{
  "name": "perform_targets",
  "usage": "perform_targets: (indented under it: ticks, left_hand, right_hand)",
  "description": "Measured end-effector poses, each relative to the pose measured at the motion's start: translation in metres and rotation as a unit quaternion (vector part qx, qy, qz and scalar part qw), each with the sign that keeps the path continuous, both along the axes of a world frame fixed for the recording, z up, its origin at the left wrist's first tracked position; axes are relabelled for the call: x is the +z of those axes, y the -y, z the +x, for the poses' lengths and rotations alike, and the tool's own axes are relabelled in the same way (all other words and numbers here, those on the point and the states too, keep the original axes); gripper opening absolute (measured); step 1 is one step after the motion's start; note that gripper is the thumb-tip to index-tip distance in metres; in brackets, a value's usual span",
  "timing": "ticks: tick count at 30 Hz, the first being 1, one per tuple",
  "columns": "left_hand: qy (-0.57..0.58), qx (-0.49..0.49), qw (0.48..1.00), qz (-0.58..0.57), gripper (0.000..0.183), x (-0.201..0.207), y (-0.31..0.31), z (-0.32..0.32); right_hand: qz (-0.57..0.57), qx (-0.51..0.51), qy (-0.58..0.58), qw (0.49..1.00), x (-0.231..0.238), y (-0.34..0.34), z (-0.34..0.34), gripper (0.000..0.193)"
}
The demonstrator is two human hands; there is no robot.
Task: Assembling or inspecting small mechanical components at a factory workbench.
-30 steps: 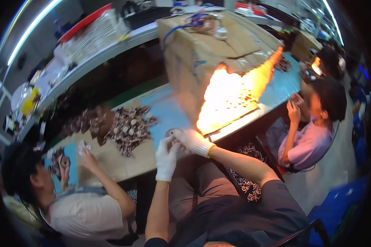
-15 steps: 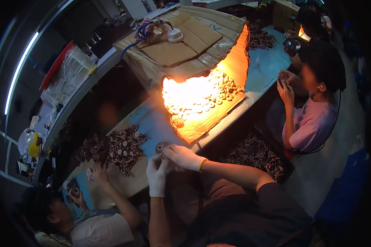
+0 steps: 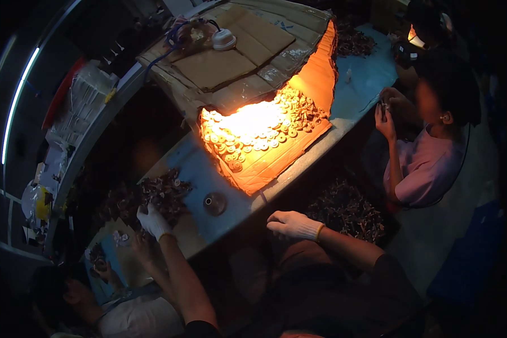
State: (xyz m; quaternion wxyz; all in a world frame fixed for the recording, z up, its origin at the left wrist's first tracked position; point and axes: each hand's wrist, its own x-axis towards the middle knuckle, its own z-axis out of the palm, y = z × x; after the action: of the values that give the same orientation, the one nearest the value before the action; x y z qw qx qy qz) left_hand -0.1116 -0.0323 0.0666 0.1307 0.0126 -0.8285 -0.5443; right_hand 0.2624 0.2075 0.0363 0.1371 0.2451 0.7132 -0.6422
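My left hand point(image 3: 153, 220), in a white glove, reaches to the near edge of a pile of small brown parts point(image 3: 166, 191) on the table. Its fingertips are dim and partly hidden against the pile, so their grip does not show. In front of my body, by the table's near edge, my gloved right hand point(image 3: 294, 225) has its fingers curled in; anything inside them is hidden. A dark round piece with a ringed hole point(image 3: 214, 204) rests on the blue table surface between the two hands.
A cardboard box point(image 3: 321, 79), brightly lit inside, holds many small ring-shaped pieces point(image 3: 265, 138). A container of dark parts point(image 3: 346, 211) stands right of my right hand. One co-worker's arm point(image 3: 146, 253) lies close beside my left forearm; another person point(image 3: 428, 158) sits at the right.
The dark round piece, held between both hands before, now lies on the table. My left hand has moved left to the parts pile; my right hand has drawn back to the right.
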Motion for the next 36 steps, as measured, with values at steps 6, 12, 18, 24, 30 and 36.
perform_targets:
  ticks: [6, 12, 18, 24, 30, 36]
  left_hand:
    - [-0.129, -0.081, 0.983, -0.100, 0.052, -0.003, -0.038, 0.058]
    - [-0.027, -0.211, 0.973, -0.089, 0.030, -0.053, -0.041, 0.098]
    - [-0.118, -0.203, 0.954, -0.186, 0.025, -0.083, -0.042, 0.091]
    - [-0.124, -0.206, 0.956, -0.167, 0.023, -0.078, -0.053, 0.097]
    - [-0.123, -0.205, 0.956, -0.168, 0.024, -0.082, -0.042, 0.093]
    - [-0.100, -0.192, 0.959, -0.184, 0.024, -0.075, -0.040, 0.095]
  right_hand:
    - [-0.024, -0.083, -0.023, 0.996, -0.011, -0.023, 0.017, 0.039]
    - [0.373, -0.199, -0.201, 0.884, 0.012, -0.098, -0.058, 0.028]
    - [0.597, 0.004, -0.092, 0.797, -0.025, -0.135, -0.132, 0.025]
    - [0.650, -0.085, -0.222, 0.721, -0.058, -0.175, -0.189, 0.026]
    - [0.831, 0.049, -0.081, 0.549, -0.028, -0.175, -0.202, 0.030]
    - [0.696, 0.111, -0.019, 0.709, -0.009, -0.230, -0.213, 0.042]
